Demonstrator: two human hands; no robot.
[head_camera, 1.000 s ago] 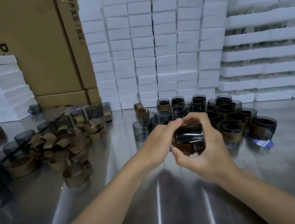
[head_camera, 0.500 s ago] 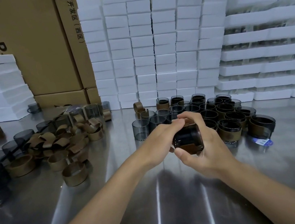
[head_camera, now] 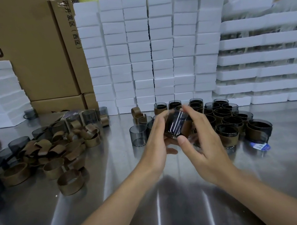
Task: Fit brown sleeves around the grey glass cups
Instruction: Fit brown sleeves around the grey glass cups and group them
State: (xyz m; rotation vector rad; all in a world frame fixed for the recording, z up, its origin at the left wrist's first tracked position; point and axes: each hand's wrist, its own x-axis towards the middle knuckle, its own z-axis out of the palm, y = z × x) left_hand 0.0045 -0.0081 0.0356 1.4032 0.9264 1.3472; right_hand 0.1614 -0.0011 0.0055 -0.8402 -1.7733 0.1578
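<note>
Steel table (head_camera: 156,202), reflective, with both bare forearms reaching in from the near edge. Left hand (head_camera: 154,140) and right hand (head_camera: 203,142) meet above the tabletop and grip one grey glass cup (head_camera: 175,125), tipped on its side and motion-blurred. Left fingers curl under and round its left side. Right thumb presses the near rim, and the right fingers arch over the far side. Brown sleeve (head_camera: 186,127) wraps the cup's right-hand part; cannot tell how far on it sits. Left of the hands: a lone sleeve ring (head_camera: 70,181), then a loose pile of sleeves (head_camera: 63,149) mixed with unsleeved cups (head_camera: 18,143). One clear cup (head_camera: 139,135) stands upright just left of the hands. To the right is a cluster of sleeved cups (head_camera: 229,133), upright and packed close, with a blue label (head_camera: 259,147) flat on the steel beside the nearest one. Beyond: stacked white foam blocks (head_camera: 141,56), foam trays (head_camera: 269,55) at right, cardboard boxes (head_camera: 36,51) at left.
</note>
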